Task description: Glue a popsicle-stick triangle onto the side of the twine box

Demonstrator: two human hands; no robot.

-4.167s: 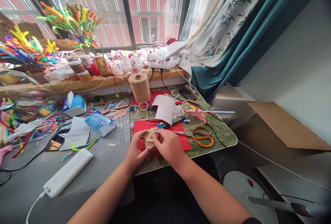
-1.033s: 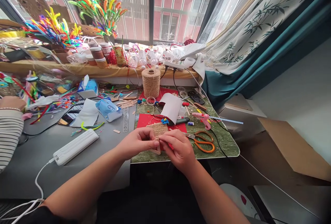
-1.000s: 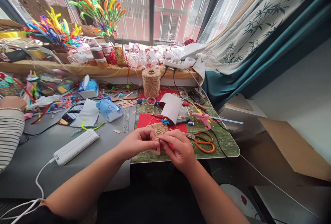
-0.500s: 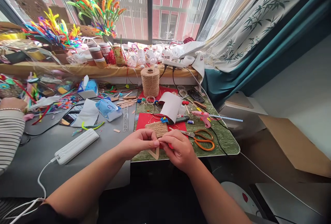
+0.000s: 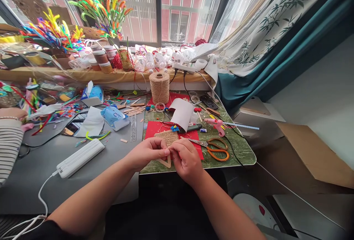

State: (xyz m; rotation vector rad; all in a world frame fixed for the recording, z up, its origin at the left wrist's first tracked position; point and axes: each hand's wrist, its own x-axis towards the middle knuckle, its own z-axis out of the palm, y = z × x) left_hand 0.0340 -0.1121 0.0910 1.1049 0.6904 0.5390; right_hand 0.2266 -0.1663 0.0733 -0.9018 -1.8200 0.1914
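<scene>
My left hand [image 5: 146,152] and my right hand [image 5: 186,158] meet near the front edge of the green mat [image 5: 238,151], fingers pinched together on a small wooden stick triangle [image 5: 165,162]. Just beyond my fingers a twine-wrapped flat piece [image 5: 166,137] lies on a red sheet [image 5: 151,130]. The orange-handled scissors [image 5: 214,147] rest to the right of my right hand. A big spool of jute twine [image 5: 159,86] stands at the far side of the mat, behind a curled white card [image 5: 182,113].
A pink glue gun [image 5: 217,123] lies right of the card. On the grey table sit a white power strip [image 5: 80,157], a clear ruler [image 5: 133,127] and blue wipe packs [image 5: 114,116]. Another person's striped sleeve [image 5: 9,146] shows at the left. Pipe cleaners crowd the windowsill.
My hands have drawn a little toward me with the wooden triangle, and the twine-wrapped piece now lies uncovered on the red sheet. The view has shifted slightly.
</scene>
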